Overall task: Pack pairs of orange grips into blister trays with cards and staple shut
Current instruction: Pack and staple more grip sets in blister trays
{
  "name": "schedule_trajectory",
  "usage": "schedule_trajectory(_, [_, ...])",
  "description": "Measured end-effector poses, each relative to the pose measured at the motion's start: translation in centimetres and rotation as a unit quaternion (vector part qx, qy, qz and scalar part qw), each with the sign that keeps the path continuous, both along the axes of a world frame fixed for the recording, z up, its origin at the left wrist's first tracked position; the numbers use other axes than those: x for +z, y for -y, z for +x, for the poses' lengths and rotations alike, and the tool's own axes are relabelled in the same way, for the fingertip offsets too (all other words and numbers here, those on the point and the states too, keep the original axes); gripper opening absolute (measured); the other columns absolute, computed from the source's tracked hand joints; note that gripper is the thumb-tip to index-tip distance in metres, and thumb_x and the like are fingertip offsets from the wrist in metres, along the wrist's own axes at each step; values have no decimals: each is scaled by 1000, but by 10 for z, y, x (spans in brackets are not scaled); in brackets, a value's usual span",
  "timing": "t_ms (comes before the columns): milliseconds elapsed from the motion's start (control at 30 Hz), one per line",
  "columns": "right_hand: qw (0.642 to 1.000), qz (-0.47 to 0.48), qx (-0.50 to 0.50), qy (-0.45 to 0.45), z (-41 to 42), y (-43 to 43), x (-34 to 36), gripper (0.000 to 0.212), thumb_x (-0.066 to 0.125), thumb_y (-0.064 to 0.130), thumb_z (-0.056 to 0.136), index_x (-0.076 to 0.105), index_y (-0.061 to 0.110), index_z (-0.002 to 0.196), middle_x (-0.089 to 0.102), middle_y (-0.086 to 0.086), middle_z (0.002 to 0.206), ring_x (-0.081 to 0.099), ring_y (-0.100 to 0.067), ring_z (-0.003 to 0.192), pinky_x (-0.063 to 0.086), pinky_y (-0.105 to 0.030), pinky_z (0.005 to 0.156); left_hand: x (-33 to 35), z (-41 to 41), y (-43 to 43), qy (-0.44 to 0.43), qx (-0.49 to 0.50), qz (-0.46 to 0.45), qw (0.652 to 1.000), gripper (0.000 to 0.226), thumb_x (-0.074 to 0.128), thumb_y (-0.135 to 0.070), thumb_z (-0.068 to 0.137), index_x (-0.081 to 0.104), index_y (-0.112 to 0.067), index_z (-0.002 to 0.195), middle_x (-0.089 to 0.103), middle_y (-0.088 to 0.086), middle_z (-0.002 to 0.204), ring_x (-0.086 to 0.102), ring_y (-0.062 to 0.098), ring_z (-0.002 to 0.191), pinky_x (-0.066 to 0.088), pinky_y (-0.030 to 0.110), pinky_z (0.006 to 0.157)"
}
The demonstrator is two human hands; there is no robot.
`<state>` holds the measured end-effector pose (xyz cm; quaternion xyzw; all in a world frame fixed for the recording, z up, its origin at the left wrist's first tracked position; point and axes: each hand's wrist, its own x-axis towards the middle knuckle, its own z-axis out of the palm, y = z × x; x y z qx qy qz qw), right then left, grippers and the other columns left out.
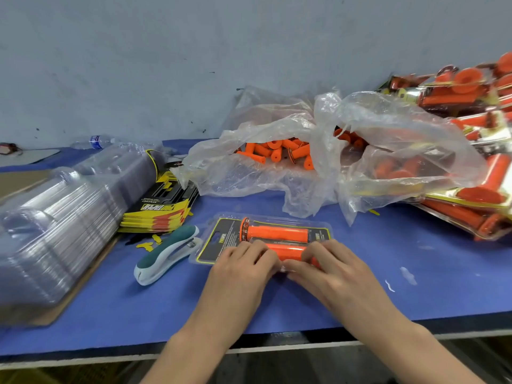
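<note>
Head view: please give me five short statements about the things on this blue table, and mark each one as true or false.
1. The stapler lies to the left of the blister pack. True.
2. The left hand and the right hand are both on the pack's near part. True.
3. The pack holds only one orange grip. False: two grips lie in it, side by side.
4. The loose grips sit in a cardboard box. False: they sit in a clear plastic bag.
5. The stack of empty trays is on the right. False: it is on the left.
</note>
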<state>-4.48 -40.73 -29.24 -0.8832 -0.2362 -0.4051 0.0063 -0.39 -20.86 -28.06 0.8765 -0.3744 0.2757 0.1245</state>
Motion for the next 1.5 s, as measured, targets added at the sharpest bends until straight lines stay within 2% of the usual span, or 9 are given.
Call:
schedule_trajectory(167, [999, 20, -24, -32, -5, 20, -3, 19, 56, 34, 95, 62, 18, 85, 54, 2, 87, 50, -20, 70, 45, -31, 62, -8, 5, -4, -59, 16, -34, 998, 19, 77, -12, 81, 60, -21, 80, 59, -9, 85, 57, 17, 78, 49, 33, 63])
schedule_trajectory(300, [999, 2, -24, -33, -10, 30, -6, 20, 57, 33, 94, 62, 21, 79, 58, 6, 86, 55, -19, 75, 43, -29, 72, -10, 7, -10, -85, 16, -44, 995, 21, 78, -14, 81, 59, -22, 80, 58, -14, 86, 56, 13, 83, 40, 20, 68])
schedule_trajectory(600, [999, -3, -35, -17, -9, 38, -6, 29, 53, 44, 95, 61, 24, 75, 60, 8, 85, 58, -18, 76, 42, -30, 77, -10, 16, -23, -72, 41, -10, 996, 25, 60, -52, 85, 53, -30, 77, 53, -17, 80, 50, 10, 80, 42, 26, 72])
schedule_trajectory(867, [999, 12, -28, -35, -8, 34, -5, 29, 51, 42, 95, 60, 22, 75, 59, 7, 86, 57, -18, 75, 43, -29, 74, -14, 11, -1, -6, 3, 14, 1000, 23, 79, -21, 81, 66, -29, 99, 57, -7, 91, 58, 19, 83, 42, 30, 75])
schedule_trajectory(1067, [996, 46, -48, -65, -12, 39, 1, 28, 54, 44, 94, 59, 23, 76, 56, 9, 88, 55, -16, 73, 43, -29, 72, -6, 14, 1, 12, 11, -12, 1000, 7, 73, -29, 87, 66, -28, 86, 60, -12, 86, 59, 15, 79, 45, 29, 70])
schedule_trajectory(1167, [994, 68, -56, -67, -12, 37, -2, 18, 59, 40, 89, 59, 22, 87, 58, 2, 108, 57, -19, 83, 42, -30, 78, -6, 12, 2, 7, 10, -20, 1000, 9, 74, -29, 85, 66, -27, 83, 60, -14, 85, 59, 12, 77, 43, 26, 62])
schedule_trajectory(1267, [994, 61, -27, -92, -8, 28, -3, 29, 64, 40, 86, 61, 28, 111, 54, -2, 133, 52, -21, 114, 40, -34, 100, -8, 10, 4, 20, -2, -29, 999, 8, 68, -31, 89, 66, -27, 83, 61, -14, 85, 59, 12, 76, 46, 28, 59])
schedule_trajectory(1367, [993, 46, 10, -111, 0, 19, -2, 14, 65, 39, 90, 66, 28, 98, 61, 1, 124, 56, -22, 117, 45, -42, 100, -9, 8, 7, 26, -24, -23, 999, 13, 60, -36, 92, 67, -27, 85, 61, -13, 86, 59, 12, 76, 47, 29, 60])
schedule_trajectory(1500, [984, 91, 13, -150, 3, 14, -3, 22, 58, 44, 93, 67, 25, 89, 63, 4, 118, 58, -20, 108, 48, -33, 95, -10, 13, -1, 26, -27, -18, 999, 16, 59, -40, 91, 66, -28, 84, 61, -14, 87, 59, 11, 80, 43, 25, 69])
